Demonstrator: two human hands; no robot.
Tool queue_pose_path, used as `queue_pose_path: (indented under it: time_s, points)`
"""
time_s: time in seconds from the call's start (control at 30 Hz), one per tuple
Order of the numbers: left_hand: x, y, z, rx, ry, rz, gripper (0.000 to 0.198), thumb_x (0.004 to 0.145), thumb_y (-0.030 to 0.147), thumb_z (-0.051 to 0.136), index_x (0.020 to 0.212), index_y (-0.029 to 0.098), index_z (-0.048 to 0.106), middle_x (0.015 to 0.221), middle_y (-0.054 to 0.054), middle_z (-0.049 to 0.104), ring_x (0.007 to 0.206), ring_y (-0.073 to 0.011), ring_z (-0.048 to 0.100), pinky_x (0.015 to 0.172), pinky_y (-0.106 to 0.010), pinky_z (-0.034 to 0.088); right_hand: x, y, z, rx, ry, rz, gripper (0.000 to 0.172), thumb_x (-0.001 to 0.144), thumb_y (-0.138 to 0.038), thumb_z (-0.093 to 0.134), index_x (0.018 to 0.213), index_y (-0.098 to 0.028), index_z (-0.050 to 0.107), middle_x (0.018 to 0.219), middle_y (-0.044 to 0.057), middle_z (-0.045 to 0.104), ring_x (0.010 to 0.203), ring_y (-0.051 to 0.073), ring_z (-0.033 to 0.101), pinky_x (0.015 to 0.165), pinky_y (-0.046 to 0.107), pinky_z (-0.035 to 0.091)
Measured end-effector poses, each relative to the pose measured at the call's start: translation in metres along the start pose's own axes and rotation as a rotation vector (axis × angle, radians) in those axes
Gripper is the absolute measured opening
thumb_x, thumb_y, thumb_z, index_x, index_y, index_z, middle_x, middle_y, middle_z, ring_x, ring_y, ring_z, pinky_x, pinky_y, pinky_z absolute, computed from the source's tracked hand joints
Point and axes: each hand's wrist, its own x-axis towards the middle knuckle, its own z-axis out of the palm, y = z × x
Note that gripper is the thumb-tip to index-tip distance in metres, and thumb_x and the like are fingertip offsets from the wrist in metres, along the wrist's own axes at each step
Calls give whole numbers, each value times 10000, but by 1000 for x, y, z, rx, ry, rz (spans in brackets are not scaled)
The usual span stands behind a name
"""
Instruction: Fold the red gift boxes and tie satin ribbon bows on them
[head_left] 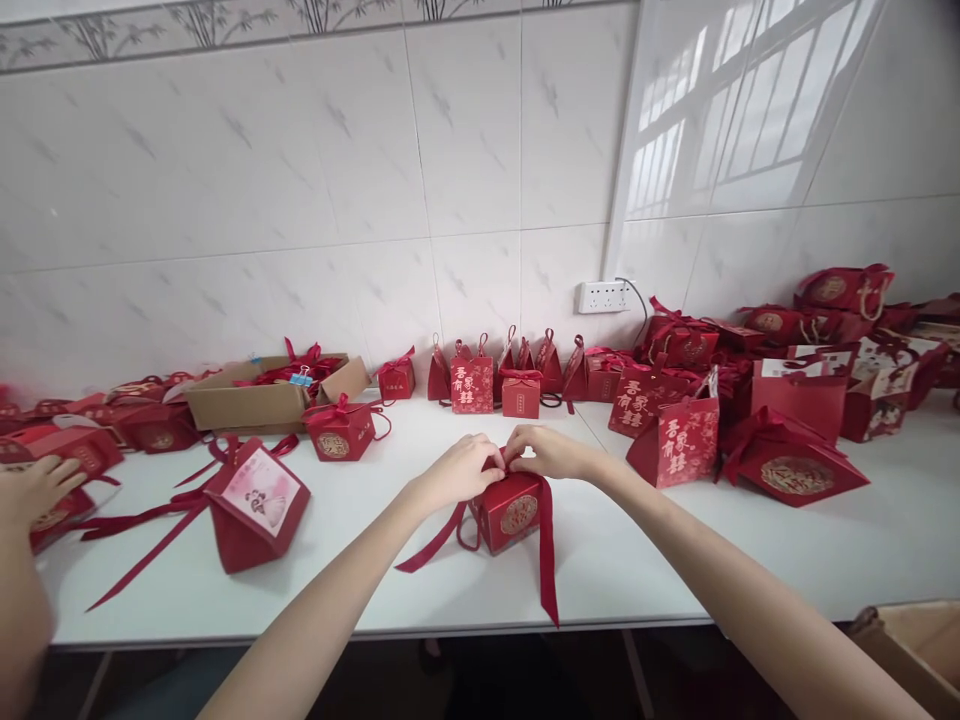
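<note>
A small red gift box (513, 514) with a gold round emblem stands on the white table (420, 590) in front of me. Red ribbon (549, 560) hangs from its top, one end trailing left, one dropping over the table's front edge. My left hand (459, 470) and my right hand (546, 452) meet on top of the box, both with fingers closed, pinching the ribbon there.
Another person's hand (36, 490) rests on red boxes at the far left. A red triangular box (256, 506) with long ribbons lies left of me. A cardboard tray (262, 400), several red boxes and bags line the tiled wall. A wall socket (601, 296) sits behind; a cardboard box (916, 650) is at lower right.
</note>
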Motion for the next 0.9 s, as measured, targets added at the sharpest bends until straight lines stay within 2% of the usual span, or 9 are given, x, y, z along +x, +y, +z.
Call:
queue_pose_path:
  time_s: [0.1,0.27,0.43,0.53,0.67,0.77,0.9]
  points:
    - [5,-6,-2,15,-55,50,205,791,173,454,804,204,656,916,-65,583,976,-239,526,846,-352,404,0,-4,1,-57,1,25,232,788,-139,506,803,-205,728,851,60,659,811,190,603,761,283,450]
    - [10,-14,-3,21,-116,99,144,779,179,469,785,191,612,866,-50,539,911,-227,524,799,-338,407,-8,-16,8,-97,65,118,141,776,-275,585,745,-183,687,838,86,609,822,216,586,741,303,454]
    - [7,-11,-3,-86,-53,-28,184,824,252,418,755,180,573,865,-45,521,738,-182,553,680,-311,421,-10,-20,12,10,81,153,114,765,-209,591,687,-191,672,927,69,602,843,194,586,779,298,443]
    - [3,-9,-3,-164,-4,-69,191,834,292,428,775,185,575,915,-42,529,751,-169,560,710,-294,422,-9,-22,10,11,109,207,94,747,-228,611,678,-178,649,899,68,592,775,186,582,720,293,446]
    - [-6,-9,-4,-196,-14,-83,173,831,300,439,796,190,567,955,-41,536,775,-166,552,730,-280,415,-7,-25,11,62,98,194,86,742,-193,567,688,-172,630,880,64,576,737,170,571,698,280,443]
    - [-13,-10,-5,-238,-20,-97,160,838,290,421,795,187,536,958,-37,524,762,-156,541,726,-279,414,-8,-26,16,92,176,177,76,718,-142,533,669,-169,584,852,55,559,714,157,552,699,277,440]
    - [-20,-11,-4,-280,-1,-82,116,841,245,389,790,191,478,896,-15,507,760,-145,510,728,-274,410,-9,-24,28,152,276,224,35,715,-157,511,689,-178,523,808,41,523,705,156,527,696,291,441]
